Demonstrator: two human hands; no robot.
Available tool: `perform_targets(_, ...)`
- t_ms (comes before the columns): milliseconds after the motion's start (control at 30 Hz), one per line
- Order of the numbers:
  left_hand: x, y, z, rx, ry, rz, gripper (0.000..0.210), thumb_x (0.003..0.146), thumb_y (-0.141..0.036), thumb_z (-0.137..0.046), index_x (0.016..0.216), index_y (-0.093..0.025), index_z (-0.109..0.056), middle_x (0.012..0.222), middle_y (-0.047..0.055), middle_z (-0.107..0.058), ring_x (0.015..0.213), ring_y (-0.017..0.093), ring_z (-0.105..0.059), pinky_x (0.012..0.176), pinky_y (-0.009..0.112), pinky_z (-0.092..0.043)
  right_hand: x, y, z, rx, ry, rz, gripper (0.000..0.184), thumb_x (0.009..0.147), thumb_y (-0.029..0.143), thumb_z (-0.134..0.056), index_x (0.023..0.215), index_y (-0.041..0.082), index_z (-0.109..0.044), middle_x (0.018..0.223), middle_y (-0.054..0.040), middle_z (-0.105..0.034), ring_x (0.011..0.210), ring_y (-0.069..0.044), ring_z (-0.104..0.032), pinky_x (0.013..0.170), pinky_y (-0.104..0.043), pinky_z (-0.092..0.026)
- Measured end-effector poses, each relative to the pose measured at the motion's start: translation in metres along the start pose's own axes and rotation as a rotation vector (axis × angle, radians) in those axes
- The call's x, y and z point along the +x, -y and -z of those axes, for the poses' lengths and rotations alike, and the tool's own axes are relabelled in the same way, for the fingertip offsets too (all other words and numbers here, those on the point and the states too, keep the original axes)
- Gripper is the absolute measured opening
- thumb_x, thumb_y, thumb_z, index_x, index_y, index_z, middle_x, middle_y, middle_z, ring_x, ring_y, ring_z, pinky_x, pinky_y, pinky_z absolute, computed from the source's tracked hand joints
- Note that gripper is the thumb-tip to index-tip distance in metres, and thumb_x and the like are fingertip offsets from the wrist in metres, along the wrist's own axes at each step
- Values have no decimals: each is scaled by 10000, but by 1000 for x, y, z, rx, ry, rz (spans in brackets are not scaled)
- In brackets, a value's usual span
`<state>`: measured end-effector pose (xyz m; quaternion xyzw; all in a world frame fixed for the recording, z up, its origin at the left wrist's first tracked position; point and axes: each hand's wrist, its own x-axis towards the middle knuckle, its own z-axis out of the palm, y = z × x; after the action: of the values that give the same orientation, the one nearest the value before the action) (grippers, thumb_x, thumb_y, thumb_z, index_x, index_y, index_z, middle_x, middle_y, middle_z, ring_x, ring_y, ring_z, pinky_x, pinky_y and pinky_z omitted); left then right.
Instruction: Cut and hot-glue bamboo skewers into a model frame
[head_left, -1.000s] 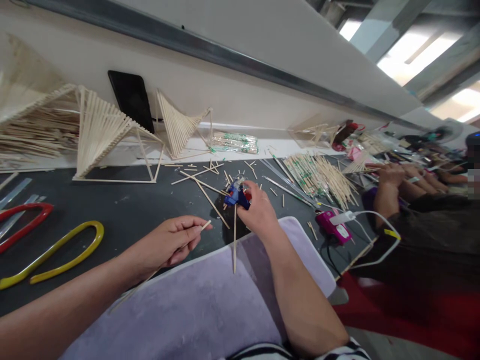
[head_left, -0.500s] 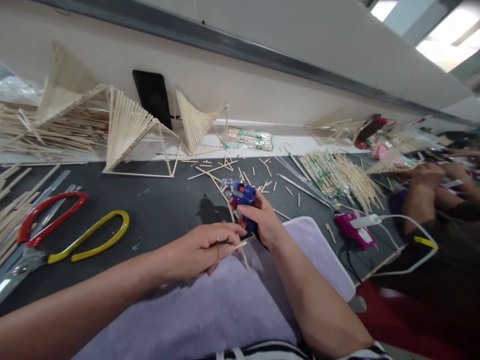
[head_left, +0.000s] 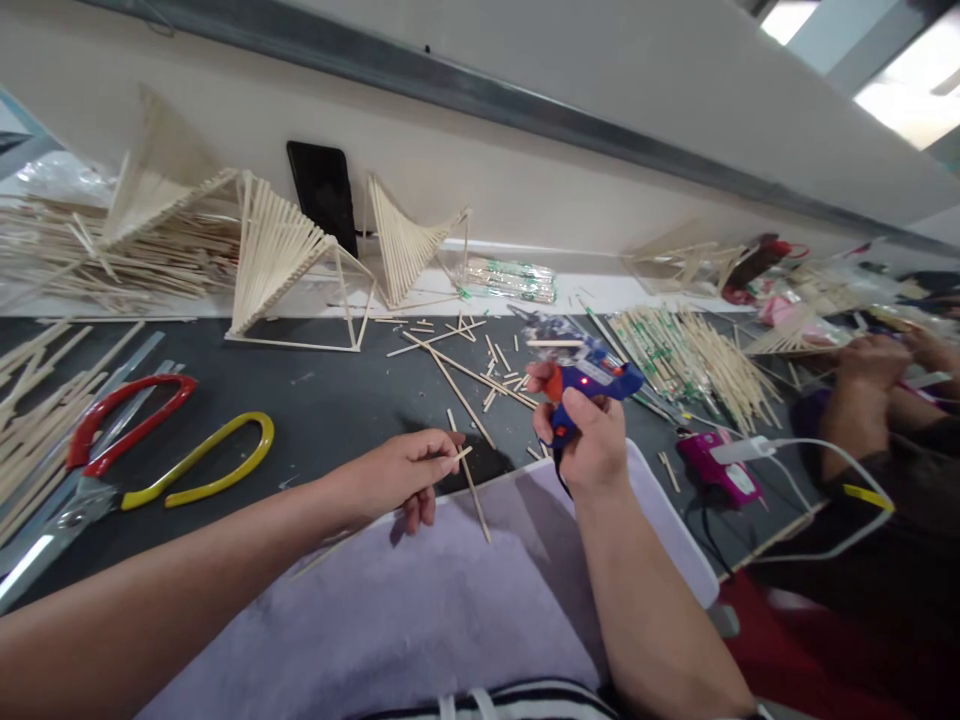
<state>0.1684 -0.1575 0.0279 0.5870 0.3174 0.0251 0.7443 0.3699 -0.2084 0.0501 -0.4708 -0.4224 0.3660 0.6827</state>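
Note:
My right hand (head_left: pixel 589 425) is wrapped round the handle of a blue hot glue gun (head_left: pixel 600 380) with an orange trigger and a lit red light. The gun's front end, near a short wooden stick, is blurred and points up and left. My left hand (head_left: pixel 412 475) pinches a thin wooden stick (head_left: pixel 463 454) between thumb and fingers; its tip sticks out to the right. Another wooden stick (head_left: pixel 475 495) crosses just by those fingertips, its lower end over the purple cloth (head_left: pixel 480 620). Whether the two sticks touch, I cannot tell.
Large scissors (head_left: pixel 90 495) with red and yellow handles lie at left. Stick frames (head_left: pixel 285 260) and a black phone (head_left: pixel 322 190) stand along the wall. Stick bundles (head_left: pixel 675 350), loose cut pieces and a magenta power adapter (head_left: pixel 720 465) are at right, near another person's hands (head_left: pixel 870 365).
My right hand has moved right, taking the glue gun away from my left hand and tilting it. My left hand stays low with its stick. The view has shifted slightly.

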Motion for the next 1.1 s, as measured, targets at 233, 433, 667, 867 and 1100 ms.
perform_targets(233, -11, -21, 19, -223, -73, -71, 226, 818, -380, -489, 847, -160, -525, 538, -25, -531, 325, 35, -350, 296, 138, -215, 0, -4, -4, 36, 178, -280, 248, 699, 296, -619, 904, 155, -621, 850, -92, -677, 685, -186, -630, 381, -199, -377)
perform_targets(433, -9, -22, 29, -336, -136, -90, 187, 809, -339, -515, 887, -169, -509, 616, -17, -538, 318, 8, -288, 304, 133, -143, -5, -5, -8, -49, 247, -356, 224, 696, 321, -633, 837, 148, -613, 779, -68, -657, 505, -107, -542, 394, -207, -381)
perform_targets(667, -6, -19, 28, -362, -161, -120, 171, 810, -321, -523, 873, -163, -509, 624, -16, -534, 333, 5, -298, 322, 134, -157, -9, -8, -19, -167, 234, -353, 265, 635, 357, -670, 761, 135, -595, 592, -19, -609, 338, -56, -392, 338, -210, -302)
perform_targets(867, -6, -20, 28, -339, -245, -158, 165, 807, -323, -531, 838, -164, -500, 631, -24, -526, 342, 6, -302, 330, 136, -159, -7, -8, -15, -223, 280, -344, 196, 680, 322, -653, 663, 151, -558, 432, 48, -469, 367, -76, -415, 391, -218, -331)
perform_targets(1100, -5, -22, 29, -317, -308, -188, 146, 792, -300, -551, 835, -167, -506, 605, -38, -510, 339, 6, -304, 329, 135, -160, -9, -12, -13, -337, 288, -382, 187, 690, 321, -655, 670, 170, -547, 434, 52, -457, 390, -90, -420, 405, -227, -335)
